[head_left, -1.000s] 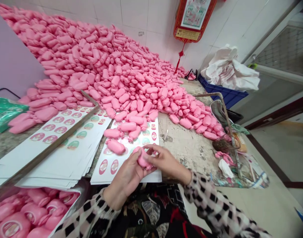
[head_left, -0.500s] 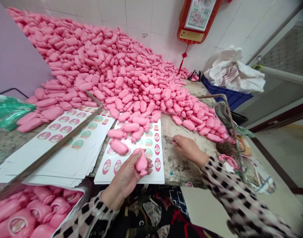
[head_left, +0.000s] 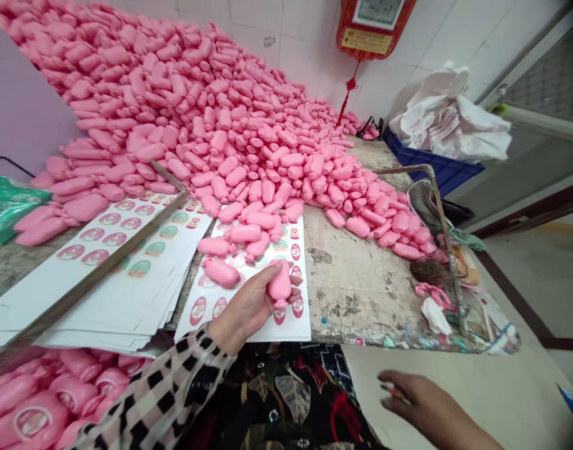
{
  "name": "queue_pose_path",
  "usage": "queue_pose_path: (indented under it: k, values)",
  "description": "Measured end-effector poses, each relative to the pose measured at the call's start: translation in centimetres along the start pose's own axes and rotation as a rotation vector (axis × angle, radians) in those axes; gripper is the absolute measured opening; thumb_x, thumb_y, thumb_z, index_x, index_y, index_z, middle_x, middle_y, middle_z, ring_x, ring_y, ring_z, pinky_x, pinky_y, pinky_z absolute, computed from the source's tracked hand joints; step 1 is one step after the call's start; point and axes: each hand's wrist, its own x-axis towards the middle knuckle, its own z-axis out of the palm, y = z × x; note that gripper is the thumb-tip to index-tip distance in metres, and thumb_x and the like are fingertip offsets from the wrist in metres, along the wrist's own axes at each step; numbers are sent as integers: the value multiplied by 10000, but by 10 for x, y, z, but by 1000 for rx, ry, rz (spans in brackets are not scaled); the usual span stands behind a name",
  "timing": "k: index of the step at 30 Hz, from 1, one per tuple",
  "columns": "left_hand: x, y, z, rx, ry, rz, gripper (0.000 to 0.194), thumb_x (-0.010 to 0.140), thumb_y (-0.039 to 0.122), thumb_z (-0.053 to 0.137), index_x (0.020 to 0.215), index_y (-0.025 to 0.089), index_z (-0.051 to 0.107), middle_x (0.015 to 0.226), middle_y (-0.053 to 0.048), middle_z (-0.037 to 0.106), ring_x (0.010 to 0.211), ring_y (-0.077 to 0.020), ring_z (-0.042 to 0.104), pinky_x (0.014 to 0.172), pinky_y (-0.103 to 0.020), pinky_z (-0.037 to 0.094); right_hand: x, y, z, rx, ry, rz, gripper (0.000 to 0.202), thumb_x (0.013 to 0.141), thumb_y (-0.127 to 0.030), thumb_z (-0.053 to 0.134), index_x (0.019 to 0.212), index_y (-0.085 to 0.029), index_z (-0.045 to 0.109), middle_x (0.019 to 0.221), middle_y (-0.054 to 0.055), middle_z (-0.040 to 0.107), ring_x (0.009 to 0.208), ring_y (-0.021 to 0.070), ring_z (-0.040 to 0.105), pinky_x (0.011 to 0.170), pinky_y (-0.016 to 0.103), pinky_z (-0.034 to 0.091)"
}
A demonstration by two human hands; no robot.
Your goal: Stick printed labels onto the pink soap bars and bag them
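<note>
My left hand (head_left: pixel 249 306) is closed around a small pink plastic bottle (head_left: pixel 280 282), its narrow neck pointing toward me. The bottle is above a white sheet of stickers (head_left: pixel 253 325) with pink oval and green labels. My right hand (head_left: pixel 415 397) is off the front edge of the table, lower right, thumb and fingers pinched together. Something small and pale shows at its fingertips, too small and blurred to name. Several loose pink bottles (head_left: pixel 222 273) lie on the sticker sheet, just beyond my left hand.
A large heap of pink bottles (head_left: pixel 187 112) rises against the wall. Further sticker sheets (head_left: pixel 99 300) lie left under a metal bar (head_left: pixel 103 269). A container at lower left holds labelled bottles (head_left: pixel 33 419). A bent metal frame (head_left: pixel 438 206) and blue crate (head_left: pixel 431 162) stand right.
My right hand has moved from above the table down and toward me, past the front edge. My left hand has shifted slightly right with the bottle. The view has tilted a little downward.
</note>
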Motion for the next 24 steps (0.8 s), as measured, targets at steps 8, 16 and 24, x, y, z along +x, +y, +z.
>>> queue_pose_path:
  k: [8,16,24]
  values:
    - [-3,4,4,-31,71,50,269,854,351,541,930,95,571,895,-150,669,554,-131,604,597,-293,535,43,-150,-67,687,337,-453,346,757,-459,619,1018,-233,651,872,33,647,778,180,572,746,326,460]
    - [-3,-7,7,-41,109,260,304,814,364,589,1016,139,561,940,-112,653,752,-196,631,515,-252,485,75,-210,-14,1124,42,-621,312,701,-338,714,947,-192,590,705,-33,581,591,96,518,558,221,402]
    - [-20,-5,1,227,22,90,206,673,156,683,821,165,540,640,21,568,552,-104,544,518,-204,407,67,-180,-39,1047,158,-583,215,803,-357,616,962,-212,621,873,-6,606,769,115,547,729,257,427]
